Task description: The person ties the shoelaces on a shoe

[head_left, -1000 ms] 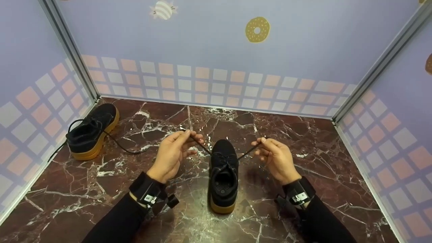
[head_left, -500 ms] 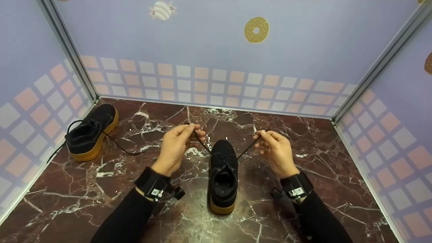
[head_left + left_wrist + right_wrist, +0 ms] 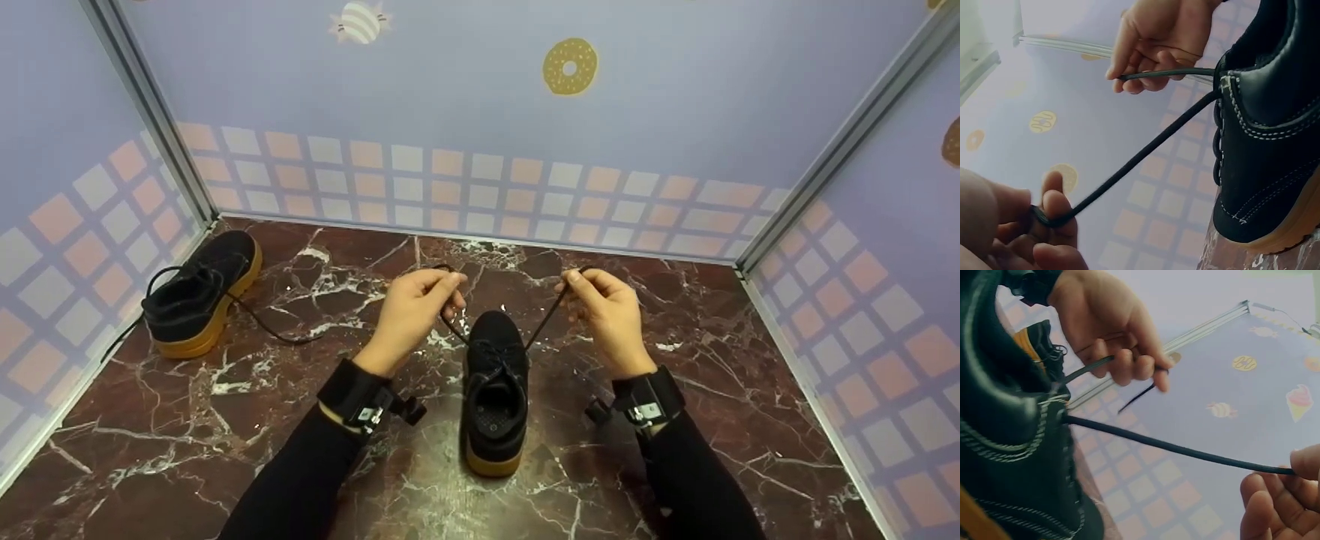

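Closer together now, left hand (image 3: pixel 409 319) and right hand (image 3: pixel 609 319) pinch the shoelace (image 3: pixel 1143 154); its right tip seems hidden.

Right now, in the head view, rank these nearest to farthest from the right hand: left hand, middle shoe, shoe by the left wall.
1. Middle shoe: left of the right hand.
2. Left hand: farther left, holding a lace.
3. Shoe by the left wall: farthest left.

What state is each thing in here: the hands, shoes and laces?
Left hand grip, pinching left strand
Right hand grip, pinching right strand
Middle shoe, upright, no bow tied
Left strand, held out from shoe
Right strand, held out likewise
Far-left shoe, upright
Its lace, loose, trailing on floor
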Demonstrator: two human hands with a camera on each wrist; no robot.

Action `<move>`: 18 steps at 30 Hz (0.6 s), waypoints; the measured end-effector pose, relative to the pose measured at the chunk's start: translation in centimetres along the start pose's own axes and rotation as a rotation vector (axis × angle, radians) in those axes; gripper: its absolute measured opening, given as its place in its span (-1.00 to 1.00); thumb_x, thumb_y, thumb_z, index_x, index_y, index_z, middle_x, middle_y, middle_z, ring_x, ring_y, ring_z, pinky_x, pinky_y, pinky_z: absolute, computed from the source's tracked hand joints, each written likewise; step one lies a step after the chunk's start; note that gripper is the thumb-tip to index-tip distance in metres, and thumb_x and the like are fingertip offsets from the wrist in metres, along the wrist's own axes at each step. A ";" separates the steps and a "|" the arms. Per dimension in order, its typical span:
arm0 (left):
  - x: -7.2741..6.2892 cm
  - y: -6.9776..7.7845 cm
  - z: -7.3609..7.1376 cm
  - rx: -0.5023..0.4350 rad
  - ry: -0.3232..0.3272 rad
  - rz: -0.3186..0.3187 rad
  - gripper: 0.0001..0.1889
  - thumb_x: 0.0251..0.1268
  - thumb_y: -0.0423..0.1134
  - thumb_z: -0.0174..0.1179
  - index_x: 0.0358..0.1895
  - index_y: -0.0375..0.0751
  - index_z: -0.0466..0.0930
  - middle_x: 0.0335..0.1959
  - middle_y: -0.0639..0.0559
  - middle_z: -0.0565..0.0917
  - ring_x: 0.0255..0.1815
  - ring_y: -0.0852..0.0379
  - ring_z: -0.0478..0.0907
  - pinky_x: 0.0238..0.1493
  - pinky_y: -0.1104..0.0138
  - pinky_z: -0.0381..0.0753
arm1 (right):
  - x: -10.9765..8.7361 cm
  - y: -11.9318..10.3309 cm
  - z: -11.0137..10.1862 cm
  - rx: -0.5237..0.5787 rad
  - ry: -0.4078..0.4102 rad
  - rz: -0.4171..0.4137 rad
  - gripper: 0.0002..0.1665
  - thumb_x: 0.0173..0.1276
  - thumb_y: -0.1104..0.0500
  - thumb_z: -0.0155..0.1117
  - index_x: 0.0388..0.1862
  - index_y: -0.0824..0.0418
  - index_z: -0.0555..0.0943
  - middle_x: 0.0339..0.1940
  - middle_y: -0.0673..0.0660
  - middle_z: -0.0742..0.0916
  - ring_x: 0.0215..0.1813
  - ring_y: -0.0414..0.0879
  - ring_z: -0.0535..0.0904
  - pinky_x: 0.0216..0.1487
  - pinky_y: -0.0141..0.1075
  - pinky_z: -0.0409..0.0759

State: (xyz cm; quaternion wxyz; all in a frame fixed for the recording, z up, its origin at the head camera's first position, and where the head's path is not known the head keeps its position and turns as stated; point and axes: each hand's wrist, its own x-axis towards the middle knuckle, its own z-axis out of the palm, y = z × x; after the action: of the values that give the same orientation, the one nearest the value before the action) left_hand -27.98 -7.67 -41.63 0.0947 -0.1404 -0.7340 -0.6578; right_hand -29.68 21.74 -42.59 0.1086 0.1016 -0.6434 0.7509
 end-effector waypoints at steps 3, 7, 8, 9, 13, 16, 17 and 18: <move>0.3 0.3 0.0 0.098 -0.047 -0.008 -0.77 0.70 -0.24 0.29 -0.19 -0.22 0.85 -0.44 0.00 0.78 -0.53 0.17 0.56 -0.43 0.41 0.56 | 0.5 -0.3 0.4 -0.004 -0.011 -0.008 -0.77 0.66 0.27 0.36 -0.07 0.49 0.73 -0.21 0.33 0.83 -0.35 -0.11 0.69 -0.48 -0.38 0.63; 0.6 0.8 0.1 0.247 -0.123 -0.029 -0.73 0.69 -0.22 0.28 -0.30 -0.16 0.81 -0.47 0.04 0.75 -0.57 0.21 0.44 -0.47 0.38 0.44 | 0.9 -0.4 0.8 -0.031 -0.027 -0.009 -0.80 0.67 0.28 0.34 -0.10 0.44 0.76 -0.23 0.29 0.84 -0.40 -0.13 0.65 -0.49 -0.36 0.63; 0.7 0.9 0.2 0.285 -0.143 -0.027 -0.72 0.69 -0.22 0.27 -0.31 -0.18 0.80 -0.47 0.04 0.74 -0.57 0.22 0.42 -0.46 0.37 0.43 | 0.9 -0.4 0.9 -0.037 -0.030 -0.009 -0.81 0.67 0.27 0.34 -0.11 0.42 0.76 -0.23 0.29 0.84 -0.42 -0.14 0.63 -0.49 -0.37 0.63; 0.7 0.9 0.3 0.325 -0.158 -0.022 -0.73 0.69 -0.22 0.25 -0.27 -0.21 0.81 -0.47 0.03 0.72 -0.57 0.22 0.40 -0.45 0.36 0.42 | 1.0 -0.4 1.1 -0.042 -0.034 -0.010 -0.81 0.67 0.27 0.34 -0.11 0.41 0.76 -0.23 0.30 0.83 -0.45 -0.15 0.60 -0.49 -0.37 0.62; 0.9 1.0 0.5 0.423 -0.195 -0.021 -0.74 0.68 -0.24 0.20 0.02 -0.32 0.84 -0.37 -0.01 0.70 -0.49 0.19 0.46 -0.33 0.27 0.52 | 1.0 -0.3 1.4 -0.063 -0.038 -0.013 -0.81 0.68 0.27 0.34 -0.13 0.38 0.78 -0.25 0.25 0.83 -0.52 -0.15 0.53 -0.50 -0.39 0.60; 0.9 0.8 0.6 0.436 -0.194 -0.034 -0.71 0.67 -0.21 0.22 0.15 -0.32 0.82 -0.22 -0.04 0.77 -0.35 0.12 0.58 -0.14 0.17 0.64 | 1.0 -0.2 1.5 -0.081 -0.036 -0.012 -0.81 0.68 0.28 0.34 -0.15 0.37 0.78 -0.27 0.19 0.83 -0.53 -0.14 0.48 -0.50 -0.37 0.61; 1.0 0.8 0.6 0.434 -0.190 -0.032 -0.71 0.67 -0.20 0.24 0.14 -0.31 0.82 -0.17 -0.06 0.79 -0.29 0.10 0.62 -0.06 0.13 0.68 | 1.1 -0.2 1.5 -0.085 -0.035 -0.014 -0.81 0.67 0.28 0.34 -0.15 0.37 0.78 -0.27 0.19 0.83 -0.54 -0.14 0.47 -0.50 -0.36 0.61; 1.0 0.7 0.7 0.429 -0.183 -0.029 -0.72 0.66 -0.20 0.25 0.13 -0.30 0.82 -0.14 -0.07 0.80 -0.24 0.08 0.64 0.01 0.10 0.70 | 1.1 -0.3 1.5 -0.089 -0.034 -0.016 -0.81 0.67 0.28 0.35 -0.16 0.38 0.78 -0.27 0.19 0.84 -0.54 -0.14 0.46 -0.50 -0.36 0.60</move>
State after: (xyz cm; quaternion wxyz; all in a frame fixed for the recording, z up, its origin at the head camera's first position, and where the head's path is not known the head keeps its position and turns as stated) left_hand -28.62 -6.85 -40.75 0.0459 -0.1656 -0.8643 -0.4727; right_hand -30.60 20.34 -41.78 0.1081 0.1143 -0.6772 0.7188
